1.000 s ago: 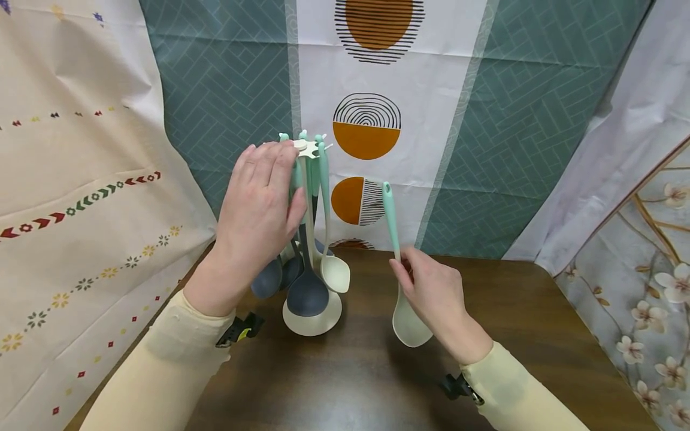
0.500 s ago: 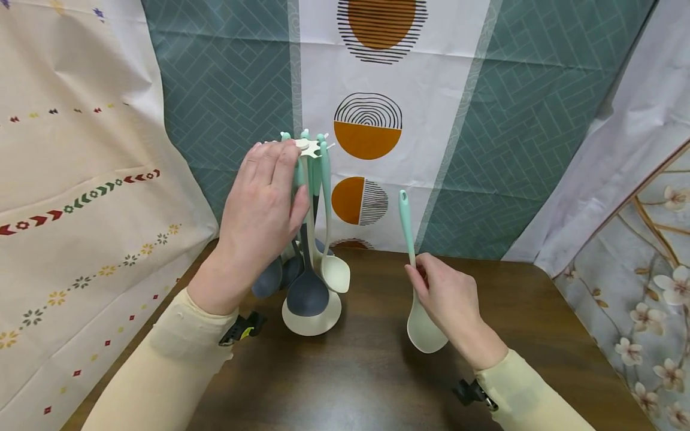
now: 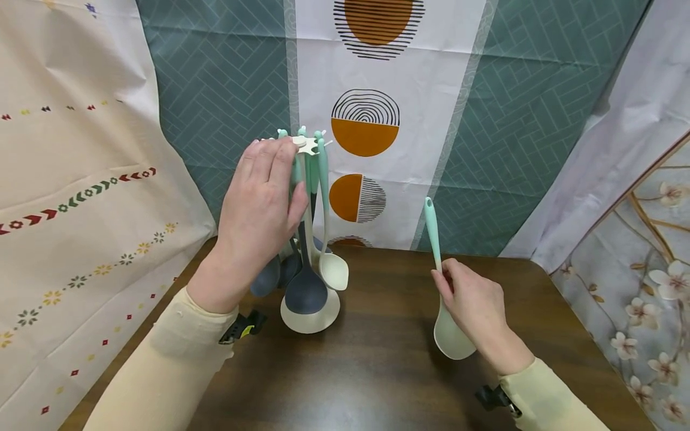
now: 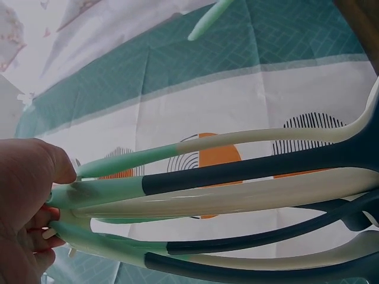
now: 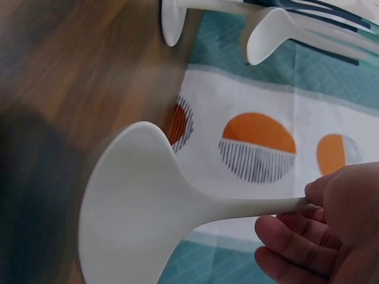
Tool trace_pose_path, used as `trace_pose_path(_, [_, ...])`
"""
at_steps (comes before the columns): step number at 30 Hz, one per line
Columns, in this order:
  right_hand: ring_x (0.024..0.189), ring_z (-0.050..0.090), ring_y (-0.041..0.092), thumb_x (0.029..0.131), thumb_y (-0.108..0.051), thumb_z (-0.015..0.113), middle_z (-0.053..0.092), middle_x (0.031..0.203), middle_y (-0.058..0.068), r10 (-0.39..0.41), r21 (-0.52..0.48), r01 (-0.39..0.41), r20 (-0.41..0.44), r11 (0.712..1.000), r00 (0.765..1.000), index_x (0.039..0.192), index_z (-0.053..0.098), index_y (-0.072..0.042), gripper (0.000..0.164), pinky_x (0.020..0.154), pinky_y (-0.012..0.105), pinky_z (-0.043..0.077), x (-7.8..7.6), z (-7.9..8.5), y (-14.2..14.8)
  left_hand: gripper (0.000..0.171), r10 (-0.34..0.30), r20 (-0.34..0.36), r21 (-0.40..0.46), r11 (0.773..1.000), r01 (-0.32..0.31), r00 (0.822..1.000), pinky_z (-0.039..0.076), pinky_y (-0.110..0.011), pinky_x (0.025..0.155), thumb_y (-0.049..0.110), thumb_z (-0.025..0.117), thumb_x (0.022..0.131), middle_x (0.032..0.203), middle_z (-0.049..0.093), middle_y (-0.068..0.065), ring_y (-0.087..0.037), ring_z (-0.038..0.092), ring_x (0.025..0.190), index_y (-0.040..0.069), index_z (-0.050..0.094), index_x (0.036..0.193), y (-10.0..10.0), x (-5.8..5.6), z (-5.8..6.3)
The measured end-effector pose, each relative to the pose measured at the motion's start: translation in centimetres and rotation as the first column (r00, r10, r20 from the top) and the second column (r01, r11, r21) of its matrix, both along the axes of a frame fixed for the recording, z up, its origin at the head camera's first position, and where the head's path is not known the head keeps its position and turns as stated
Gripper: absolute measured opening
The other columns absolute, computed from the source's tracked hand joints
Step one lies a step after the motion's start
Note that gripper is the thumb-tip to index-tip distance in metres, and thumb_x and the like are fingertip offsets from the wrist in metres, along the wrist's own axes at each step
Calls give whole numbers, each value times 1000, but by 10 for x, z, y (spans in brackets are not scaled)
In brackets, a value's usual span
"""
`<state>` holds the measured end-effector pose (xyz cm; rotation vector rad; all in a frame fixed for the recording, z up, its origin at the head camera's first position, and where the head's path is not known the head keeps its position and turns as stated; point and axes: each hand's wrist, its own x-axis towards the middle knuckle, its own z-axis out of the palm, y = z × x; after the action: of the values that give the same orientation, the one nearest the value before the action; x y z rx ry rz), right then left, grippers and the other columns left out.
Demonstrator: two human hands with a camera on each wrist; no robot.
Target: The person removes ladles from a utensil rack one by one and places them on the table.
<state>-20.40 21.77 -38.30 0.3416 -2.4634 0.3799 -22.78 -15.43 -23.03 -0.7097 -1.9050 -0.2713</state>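
Note:
A utensil stand [image 3: 308, 325] with a round cream base stands left of centre, hung with several mint-handled utensils. Among them are a dark ladle [image 3: 305, 291] at the front and a small cream ladle [image 3: 334, 272] on its right. My left hand [image 3: 264, 194] holds the top of the stand; in the left wrist view, thumb and fingers lie either side of the handle tops [image 4: 89, 192]. Off to the right, my right hand [image 3: 477, 302] pinches a cream serving spoon [image 3: 453, 338] by its stem, handle up. Its broad bowl [image 5: 130, 201] points down over the table.
The brown wooden table [image 3: 377, 383] reaches back to a teal and white patterned cloth [image 3: 366, 197]. A cream embroidered cloth [image 3: 102, 197] hangs along the left side, a floral one [image 3: 647, 311] along the right.
My right hand has carried the serving spoon rightward and slightly nearer to me, away from the stand. The left hand has stayed on top of the stand.

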Motion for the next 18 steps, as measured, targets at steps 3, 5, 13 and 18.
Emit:
trace_pose_path(3, [51,45,9,102,-21,81,57,69,-9,-14,4,14,7,1000,1000,98,70,-14,13,44,35,37,3,-6,9,46,-6,0,5,1000,6,1000,33,-48,131,10,58,104,142,61,-30,-47,56,135,-11,54,146,-1,0,0])
trace_pose_path(5, [51,44,8,101,-20,82,56,68,-10,-24,8,24,12,1000,1000,98,70,-14,14,43,35,36,5,-10,17,47,-2,7,-6,1000,2,1000,33,-49,131,11,57,105,142,61,-31,-48,55,136,-11,53,147,0,0,0])
trace_pose_path(13, [48,42,9,98,-17,85,57,66,-8,-40,26,42,-51,999,998,96,69,-13,17,41,36,34,6,-18,40,48,7,24,-19,1000,-7,1000,29,-49,133,12,57,106,145,59,-32,-49,52,138,-12,51,148,-1,1,0])
trace_pose_path(18, [48,41,9,97,-17,85,56,66,-10,-47,26,49,-39,998,998,96,69,-13,17,41,37,33,6,-20,49,47,14,30,-28,1000,-13,999,31,-49,132,11,54,107,146,58,-31,-49,52,138,-12,51,148,-1,1,1])
